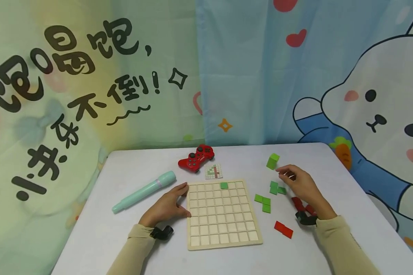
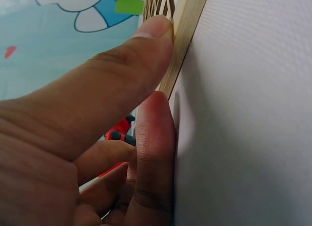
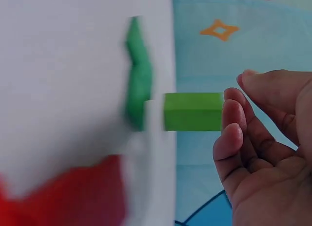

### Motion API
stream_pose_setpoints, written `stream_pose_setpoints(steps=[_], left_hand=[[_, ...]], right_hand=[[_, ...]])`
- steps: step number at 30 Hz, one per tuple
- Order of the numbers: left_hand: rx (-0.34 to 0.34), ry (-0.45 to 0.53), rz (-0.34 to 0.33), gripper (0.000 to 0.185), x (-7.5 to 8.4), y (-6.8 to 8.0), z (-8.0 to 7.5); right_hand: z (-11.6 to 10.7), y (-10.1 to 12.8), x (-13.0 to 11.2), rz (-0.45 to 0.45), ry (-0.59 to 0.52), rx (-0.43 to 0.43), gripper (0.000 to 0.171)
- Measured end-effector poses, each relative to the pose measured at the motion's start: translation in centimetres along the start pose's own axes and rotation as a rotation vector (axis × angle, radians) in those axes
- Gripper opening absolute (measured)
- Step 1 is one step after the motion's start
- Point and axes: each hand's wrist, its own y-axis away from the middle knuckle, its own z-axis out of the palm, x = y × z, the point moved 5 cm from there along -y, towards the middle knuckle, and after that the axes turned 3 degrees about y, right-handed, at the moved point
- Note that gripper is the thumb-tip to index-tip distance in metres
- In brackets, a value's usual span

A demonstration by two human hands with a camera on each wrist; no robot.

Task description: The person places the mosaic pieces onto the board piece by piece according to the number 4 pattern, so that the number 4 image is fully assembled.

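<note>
A light wooden grid board (image 1: 223, 219) has one green square piece (image 1: 224, 185) in its top row. My left hand (image 1: 168, 205) rests at the board's left edge. In the left wrist view, the thumb (image 2: 153, 31) touches the rim and the index finger (image 2: 155, 119) lies along the side. My right hand (image 1: 301, 185) hovers over the right of the table, fingers bent loosely, nothing showing between them. Just beyond its fingertips stands a light green block (image 1: 272, 161); in the right wrist view the same green block (image 3: 192, 112) appears right beside the fingers.
Right of the board lie darker green pieces (image 1: 273, 187), light green pieces (image 1: 266, 204) and red pieces (image 1: 283, 229); more red pieces (image 1: 298, 203) are partly behind the right wrist. A patterned card (image 1: 213, 171), red game controller (image 1: 197, 158) and teal tapered tube (image 1: 144, 191) lie behind and left.
</note>
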Motion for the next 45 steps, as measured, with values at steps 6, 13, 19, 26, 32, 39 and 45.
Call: stream_pose_setpoints(steps=[6, 13, 19, 26, 32, 39, 45], left_hand=[[-0.007, 0.027, 0.024, 0.106, 0.5, 0.1, -0.1], [0.003, 0.039, 0.005, 0.105, 0.5, 0.4, -0.4], [0.003, 0.033, -0.003, 0.105, 0.5, 0.7, -0.7], [0.016, 0.022, -0.023, 0.104, 0.6, 0.6, -0.9], [0.001, 0.010, -0.016, 0.105, 0.7, 0.6, -0.9], [-0.003, 0.013, -0.022, 0.105, 0.4, 0.4, -0.8], [-0.019, 0.021, -0.013, 0.106, 0.4, 0.3, -0.3]], right_hand=[[1.0, 0.2, 0.5, -0.030, 0.061, 0.015, 0.029], [1.2, 0.4, 0.0, -0.046, 0.113, -0.006, 0.027], [1.9, 0.1, 0.2, -0.026, 0.101, -0.070, 0.031], [1.7, -0.2, 1.0, -0.024, 0.058, -0.124, 0.028], [1.7, 0.5, 1.7, -0.049, 0.047, -0.239, 0.047], [1.8, 0.7, 2.2, -0.051, 0.077, -0.298, 0.048], [1.8, 0.8, 2.9, -0.035, 0.091, -0.292, 0.040]])
